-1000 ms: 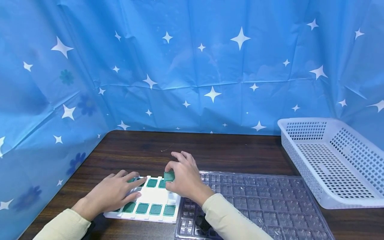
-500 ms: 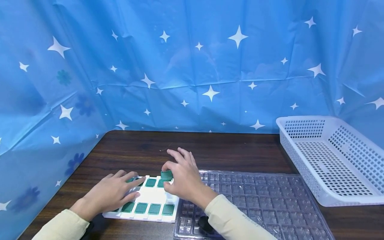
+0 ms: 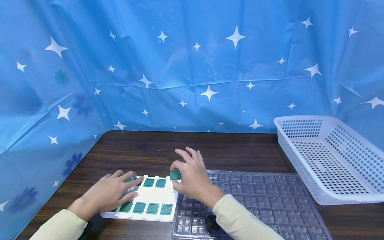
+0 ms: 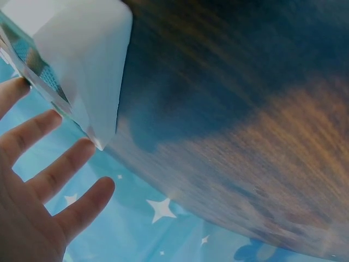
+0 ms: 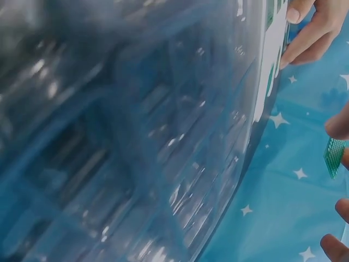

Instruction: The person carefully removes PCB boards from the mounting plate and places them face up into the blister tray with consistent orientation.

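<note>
Your right hand (image 3: 193, 180) pinches a green board (image 3: 175, 175) near the white holder (image 3: 153, 194)'s far-right corner | left hand (image 3: 109, 191) splayed over its left end | slackened pinch could drop the board

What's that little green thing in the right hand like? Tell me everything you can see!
It's a small, thin, flat green board that looks like a circuit board, with rows of tiny pale dots. The right hand pinches it and covers part of it. The board is tilted, not lying flat, and looks lifted near the far right corner of the white holder.
</note>
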`<control>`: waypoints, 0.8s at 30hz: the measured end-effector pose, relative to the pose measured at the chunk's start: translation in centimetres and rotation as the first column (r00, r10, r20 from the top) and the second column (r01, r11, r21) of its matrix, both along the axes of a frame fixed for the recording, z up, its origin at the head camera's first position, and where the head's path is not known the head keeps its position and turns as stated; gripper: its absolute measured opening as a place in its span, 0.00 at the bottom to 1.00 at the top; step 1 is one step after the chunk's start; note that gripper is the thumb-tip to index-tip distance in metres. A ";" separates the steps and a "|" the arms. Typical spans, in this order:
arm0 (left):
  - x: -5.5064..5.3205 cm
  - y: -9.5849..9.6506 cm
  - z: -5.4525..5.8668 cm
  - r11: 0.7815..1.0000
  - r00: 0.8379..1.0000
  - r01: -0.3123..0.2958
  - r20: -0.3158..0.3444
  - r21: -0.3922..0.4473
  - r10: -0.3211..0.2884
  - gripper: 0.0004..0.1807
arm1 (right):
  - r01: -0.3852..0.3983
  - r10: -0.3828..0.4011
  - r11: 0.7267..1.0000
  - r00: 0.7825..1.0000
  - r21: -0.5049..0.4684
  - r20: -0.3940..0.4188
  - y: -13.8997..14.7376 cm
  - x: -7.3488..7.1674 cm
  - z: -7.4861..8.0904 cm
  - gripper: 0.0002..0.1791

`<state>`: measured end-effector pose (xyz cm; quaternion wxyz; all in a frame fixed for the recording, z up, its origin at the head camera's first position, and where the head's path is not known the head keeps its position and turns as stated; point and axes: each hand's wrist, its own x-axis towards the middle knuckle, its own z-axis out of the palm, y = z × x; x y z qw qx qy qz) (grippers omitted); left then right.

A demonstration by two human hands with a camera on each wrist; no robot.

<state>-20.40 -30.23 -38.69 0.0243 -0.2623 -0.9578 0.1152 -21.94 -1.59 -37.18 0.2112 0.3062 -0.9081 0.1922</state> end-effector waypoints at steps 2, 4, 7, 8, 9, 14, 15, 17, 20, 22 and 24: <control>0.0 -0.1 0.0 1.000 1.000 0.005 -0.005 0.006 -0.005 0.31 | 0.006 -0.006 1.000 1.000 -0.005 0.007 0.3 -0.1 -0.1 0.14; 0.1 -0.1 0.1 1.000 1.000 0.010 -0.011 0.012 -0.010 0.30 | 0.012 -0.012 1.000 1.000 -0.009 0.016 0.6 -0.2 -0.2 0.14; 0.1 -0.2 0.2 1.000 1.000 0.017 -0.015 0.018 -0.017 0.30 | 0.024 -0.023 1.000 0.999 -0.006 0.034 1.0 -0.4 -0.2 0.14; 0.1 -0.2 0.2 1.000 1.000 0.020 -0.016 0.019 -0.020 0.30 | 0.027 -0.027 1.000 0.999 -0.002 0.041 1.2 -0.5 -0.3 0.13; 0.1 -0.2 0.2 1.000 1.000 0.021 -0.018 0.020 -0.020 0.30 | 0.031 -0.031 1.000 0.998 0.002 0.049 1.3 -0.6 -0.3 0.13; 0.0 -0.2 0.2 1.000 1.000 0.020 -0.011 0.022 -0.019 0.30 | 0.056 -0.056 0.998 0.995 0.005 0.077 2.0 -1.1 -0.6 0.13; 0.0 -0.2 0.2 1.000 1.000 0.019 -0.010 0.023 -0.019 0.30 | 0.063 -0.063 0.998 0.995 0.001 0.083 2.1 -1.3 -0.7 0.13; 0.0 -0.2 0.1 1.000 1.000 0.018 -0.006 0.021 -0.018 0.30 | 0.078 -0.078 0.997 0.992 -0.003 0.095 2.3 -1.6 -0.9 0.13; -0.1 -0.1 0.0 1.000 1.000 0.014 0.000 0.017 -0.014 0.31 | 0.100 -0.099 0.995 0.985 0.000 0.139 2.6 -2.1 -1.2 0.13; -0.1 -0.1 -0.1 1.000 1.000 0.009 0.006 0.014 -0.009 0.31 | 0.114 -0.113 0.993 0.976 0.006 0.184 2.7 -2.4 -1.3 0.13; -0.1 -0.1 -0.1 1.000 1.000 0.007 0.008 0.013 -0.007 0.31 | 0.127 -0.125 0.992 0.965 0.010 0.231 2.8 -2.6 -1.4 0.14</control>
